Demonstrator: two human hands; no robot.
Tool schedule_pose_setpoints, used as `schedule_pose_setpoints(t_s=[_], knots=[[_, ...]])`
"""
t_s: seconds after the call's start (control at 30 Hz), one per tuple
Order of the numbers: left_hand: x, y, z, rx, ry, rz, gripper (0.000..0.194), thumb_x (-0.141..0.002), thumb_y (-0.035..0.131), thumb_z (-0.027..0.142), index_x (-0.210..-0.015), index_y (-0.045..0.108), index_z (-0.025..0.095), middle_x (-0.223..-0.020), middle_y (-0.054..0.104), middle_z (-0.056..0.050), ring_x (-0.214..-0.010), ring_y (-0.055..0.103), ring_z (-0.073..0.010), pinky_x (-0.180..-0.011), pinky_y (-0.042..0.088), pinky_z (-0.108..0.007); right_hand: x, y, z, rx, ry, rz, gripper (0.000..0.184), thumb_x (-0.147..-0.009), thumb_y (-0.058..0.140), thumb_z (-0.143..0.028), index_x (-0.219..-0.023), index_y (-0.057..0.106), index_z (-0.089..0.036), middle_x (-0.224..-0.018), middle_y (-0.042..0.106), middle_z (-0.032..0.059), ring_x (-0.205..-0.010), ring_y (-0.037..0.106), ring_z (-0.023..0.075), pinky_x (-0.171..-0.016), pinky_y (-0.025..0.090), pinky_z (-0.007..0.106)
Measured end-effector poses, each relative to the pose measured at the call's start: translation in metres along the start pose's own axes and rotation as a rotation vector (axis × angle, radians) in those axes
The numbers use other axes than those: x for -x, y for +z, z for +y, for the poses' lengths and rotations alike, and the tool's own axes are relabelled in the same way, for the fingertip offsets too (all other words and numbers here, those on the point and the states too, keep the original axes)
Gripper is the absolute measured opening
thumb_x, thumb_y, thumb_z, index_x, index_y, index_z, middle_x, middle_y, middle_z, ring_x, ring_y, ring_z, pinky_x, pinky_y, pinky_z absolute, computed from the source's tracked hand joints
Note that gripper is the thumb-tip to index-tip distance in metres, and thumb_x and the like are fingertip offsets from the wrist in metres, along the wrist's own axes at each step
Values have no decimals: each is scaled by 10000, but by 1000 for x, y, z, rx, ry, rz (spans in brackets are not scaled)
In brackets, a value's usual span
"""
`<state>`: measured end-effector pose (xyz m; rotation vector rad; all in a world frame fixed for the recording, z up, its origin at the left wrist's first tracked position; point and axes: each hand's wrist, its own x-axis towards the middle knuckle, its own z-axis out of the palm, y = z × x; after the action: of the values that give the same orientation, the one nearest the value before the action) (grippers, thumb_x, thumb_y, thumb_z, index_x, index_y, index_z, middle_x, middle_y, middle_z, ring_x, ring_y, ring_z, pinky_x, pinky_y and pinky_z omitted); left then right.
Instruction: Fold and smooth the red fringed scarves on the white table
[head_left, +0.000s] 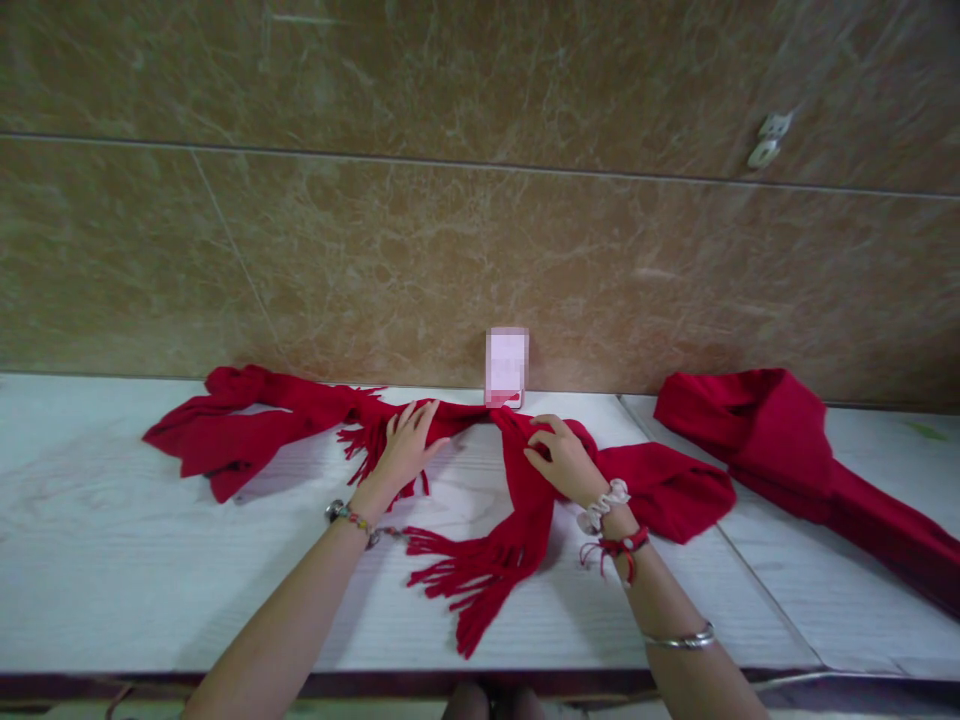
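Note:
A red scarf (pixel 529 500) with fringed ends lies bunched in the middle of the white tabletop. One fringed end spreads toward the front edge, and more fringe shows beside and under my left hand. My left hand (pixel 409 445) is open, with fingers spread over the narrow stretch of red cloth. Resting on the scarf's right part is my right hand (pixel 562 460), its fingers bent but apart and touching the fabric. Folded red cloth (pixel 240 430) lies to the left; where it joins the middle piece is unclear. Another red scarf (pixel 780 450) is at the far right.
A phone-like item (pixel 506 365), its screen blurred out, leans against the brown marbled wall (pixel 375 250) behind the scarf. The white table (pixel 97 560) has a seam right of centre and a dark front edge. A small white fitting (pixel 769 140) is on the wall.

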<state>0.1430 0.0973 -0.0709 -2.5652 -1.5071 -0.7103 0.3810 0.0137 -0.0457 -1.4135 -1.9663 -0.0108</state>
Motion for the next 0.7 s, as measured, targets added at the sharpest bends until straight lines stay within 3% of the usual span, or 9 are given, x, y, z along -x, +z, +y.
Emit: schedule_pose_setpoints(t_s=[0.13, 0.23, 0.37, 0.47, 0.6, 0.7], knots=[[-4, -3, -8, -45, -5, -123, 455, -806, 486, 169, -1255, 408, 176, -1046, 628, -98, -1076, 502, -241, -955, 285, -429, -2, -9, -1, -45, 27, 54, 98, -735, 518, -161, -659, 578, -173, -1035, 512, 96, -887, 552, 193, -833, 440, 360], [-3, -7, -8, -89, -39, -115, 488, -805, 463, 142, -1284, 373, 148, -1074, 603, -121, -982, 560, -219, -866, 375, -342, -3, -14, 4, -19, 61, 112, 121, -735, 516, -183, -633, 581, -171, -1037, 519, 100, -855, 560, 190, -802, 449, 362], [2, -21, -16, -145, -77, -114, 517, -791, 387, 58, -1301, 354, 140, -951, 625, -94, -874, 589, -199, -791, 410, -293, -2, -29, 24, 82, 70, 229, 113, -708, 520, -185, -616, 585, -187, -1000, 543, 88, -861, 561, 200, -793, 451, 377], [11, -50, -43, -316, -122, -56, 607, -752, 348, 4, -1340, 288, 139, -958, 584, -112, -830, 582, -204, -733, 423, -280, 5, -63, 52, 185, 89, 283, 110, -693, 516, -205, -611, 589, -201, -938, 571, 79, -840, 568, 211, -781, 456, 388], [20, -111, -93, -526, -259, 8, 586, -815, 281, 72, -1383, 158, 147, -945, 545, -106, -807, 571, -227, -701, 431, -309, 19, -120, 100, 368, 245, 317, 122, -674, 520, -221, -578, 591, -195, -847, 599, 102, -825, 574, 242, -788, 449, 412], [21, -140, -105, -570, -447, 75, 580, -824, 314, 93, -1380, 153, 132, -1030, 522, -151, -880, 558, -285, -733, 422, -381, 20, -139, 118, 447, 293, 166, 108, -612, 556, -151, -513, 570, -195, -738, 604, 108, -823, 574, 274, -782, 451, 431]])
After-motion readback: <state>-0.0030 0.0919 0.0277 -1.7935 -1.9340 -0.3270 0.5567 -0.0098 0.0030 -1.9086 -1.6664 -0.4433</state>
